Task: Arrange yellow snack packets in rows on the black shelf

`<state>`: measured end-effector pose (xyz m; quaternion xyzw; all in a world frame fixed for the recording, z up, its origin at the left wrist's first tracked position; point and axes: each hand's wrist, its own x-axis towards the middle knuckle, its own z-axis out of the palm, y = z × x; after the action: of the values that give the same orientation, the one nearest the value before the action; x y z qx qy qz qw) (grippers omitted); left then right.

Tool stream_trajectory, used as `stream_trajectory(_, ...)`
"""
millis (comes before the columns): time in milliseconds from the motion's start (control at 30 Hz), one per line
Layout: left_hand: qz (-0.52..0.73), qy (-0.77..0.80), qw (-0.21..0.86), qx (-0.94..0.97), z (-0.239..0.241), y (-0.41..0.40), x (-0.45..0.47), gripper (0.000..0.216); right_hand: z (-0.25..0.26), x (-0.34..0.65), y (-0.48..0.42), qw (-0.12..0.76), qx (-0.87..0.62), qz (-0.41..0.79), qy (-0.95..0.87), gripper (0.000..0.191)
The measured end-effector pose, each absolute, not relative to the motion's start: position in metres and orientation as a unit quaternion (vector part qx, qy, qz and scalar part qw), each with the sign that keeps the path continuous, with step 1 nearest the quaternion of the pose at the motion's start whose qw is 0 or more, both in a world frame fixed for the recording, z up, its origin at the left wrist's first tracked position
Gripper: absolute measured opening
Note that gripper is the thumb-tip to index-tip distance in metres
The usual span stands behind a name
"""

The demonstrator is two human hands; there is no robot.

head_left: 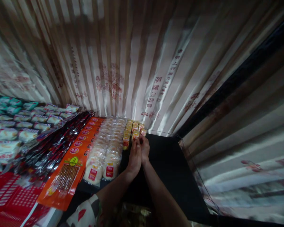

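My left hand [134,156] and my right hand [144,147] are side by side over the black tabletop, wrists close together. Their fingers close on a small yellow snack packet [135,135] at the end of a row. My fingertips partly hide its near end, and the right fingers are curled. Behind and to the left of it stand more small yellow packets [128,126] in short rows. Just left of them lie two rows of clear packs of round, pale flat cakes [111,157] with red labels.
Orange snack packs [66,175] overlap in a row at left, beside dark red-and-black packets [59,143]. Farther left are white packets [8,134], green packets [14,102] and a red basket [9,195]. A pleated printed curtain [125,53] backs the black table [172,170]; a dark bar [227,82] slants at right.
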<state>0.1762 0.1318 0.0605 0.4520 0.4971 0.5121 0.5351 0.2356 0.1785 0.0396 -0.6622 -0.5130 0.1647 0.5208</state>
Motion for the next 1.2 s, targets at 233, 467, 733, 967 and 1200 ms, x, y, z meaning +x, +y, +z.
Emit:
stream_trajectory(233,0.458,0.532,0.532,0.474,0.056,0.141,0.171,0.051,0.046,0.234,0.187,0.423,-0.716,0.153,-0.534,0.039)
stream_trajectory(467,0.459,0.530,0.532,0.475,0.050,0.147,0.171,0.052,0.046,0.233,0.192,0.442,-0.701,0.172,-0.533,0.045)
stream_trajectory(733,0.480,0.494,0.546,0.477,0.053,0.146,0.170,0.049,0.033,0.238,0.191,0.480,-0.641,0.165,-0.575,0.044)
stream_trajectory(967,0.464,0.512,0.565,0.451,0.059,0.156,0.169,0.047,0.040,0.234,0.191,0.472,-0.620,0.206,-0.591,0.044)
stream_trajectory(1200,0.476,0.514,0.535,0.472,0.051,0.157,0.170,0.046,0.053,0.249,0.175,0.445,-0.739,0.056,-0.502,0.040)
